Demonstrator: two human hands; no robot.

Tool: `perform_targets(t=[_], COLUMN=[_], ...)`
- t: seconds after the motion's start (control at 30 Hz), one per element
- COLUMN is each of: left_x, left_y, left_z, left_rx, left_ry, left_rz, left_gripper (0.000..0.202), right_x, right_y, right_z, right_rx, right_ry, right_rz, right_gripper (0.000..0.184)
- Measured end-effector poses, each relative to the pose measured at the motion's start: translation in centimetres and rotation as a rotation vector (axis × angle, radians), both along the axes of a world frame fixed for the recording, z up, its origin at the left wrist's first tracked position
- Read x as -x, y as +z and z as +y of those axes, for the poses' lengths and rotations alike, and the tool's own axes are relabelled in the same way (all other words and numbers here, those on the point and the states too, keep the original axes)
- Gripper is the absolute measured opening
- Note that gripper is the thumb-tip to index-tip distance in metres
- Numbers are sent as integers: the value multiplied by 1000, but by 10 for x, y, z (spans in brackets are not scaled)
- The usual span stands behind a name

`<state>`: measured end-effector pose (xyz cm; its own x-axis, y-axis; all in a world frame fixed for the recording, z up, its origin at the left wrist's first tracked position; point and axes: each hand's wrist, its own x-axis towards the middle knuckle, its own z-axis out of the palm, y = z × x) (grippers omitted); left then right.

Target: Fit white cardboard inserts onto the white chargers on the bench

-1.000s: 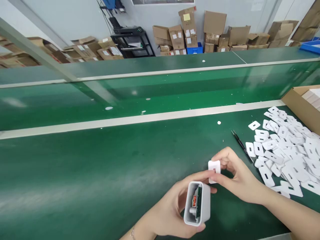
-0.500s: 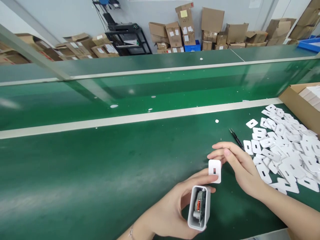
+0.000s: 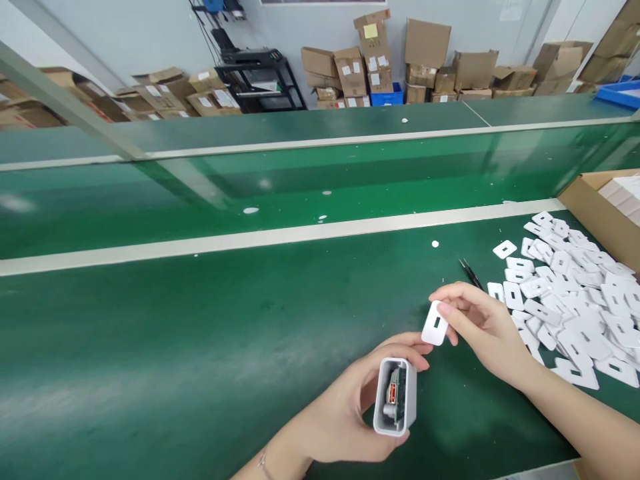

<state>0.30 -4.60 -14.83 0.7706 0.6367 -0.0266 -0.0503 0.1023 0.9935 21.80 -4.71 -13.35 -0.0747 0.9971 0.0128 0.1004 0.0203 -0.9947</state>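
My left hand [image 3: 350, 407] is wrapped round a white charger housing [image 3: 411, 400], its open end facing me. Inside the housing sit a circuit board and an orange USB port [image 3: 393, 393]. Between the thumb and fingers of my right hand [image 3: 480, 327] is a white end plate [image 3: 434, 324] with a small rectangular slot. The plate is just above the housing, apart from it, close to my left fingertips. To the right lies a heap of similar white plates [image 3: 575, 333]. Black tweezers [image 3: 470, 273] rest beyond my right hand, beside the heap.
A cardboard box [image 3: 597, 207] with white pieces stands at the right behind the heap. The green bench [image 3: 175, 353] ends at a pale strip [image 3: 300, 233], with a green belt [image 3: 280, 187] beyond. Cardboard cartons [image 3: 350, 73] and a black rack [image 3: 265, 80] are along the wall.
My right hand has closed on the white plate, which was held by my left fingers, and tilted it up and slightly right. The housing has shifted slightly up and left.
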Motion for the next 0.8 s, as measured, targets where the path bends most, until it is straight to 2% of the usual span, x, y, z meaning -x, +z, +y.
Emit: perform_targets(t=[0.13, 0.33, 0.4, 0.57, 0.7, 0.8], left_x=[0, -3, -4, -5, -3, -2], left_y=[-4, -9, -10, -8, -4, -2], left_z=[-1, -1, 0, 4, 2, 0], left_rx=[-32, 10, 24, -18, 20, -36], left_ry=[67, 342, 381, 370, 255, 189], left_rz=[-92, 24, 25, -10, -6, 31], left_gripper=[50, 45, 40, 52, 63, 60], right_x=[0, -1, -1, 1, -1, -3], right_y=[0, -2, -4, -7, -6, -5], right_z=[1, 4, 2, -3, -4, -4], right_rx=[-19, 74, 97, 26, -148, -181], right_ry=[-20, 55, 75, 188, 254, 335], right_rz=[32, 211, 274, 276, 101, -31], right_gripper=[15, 25, 27, 24, 28, 31])
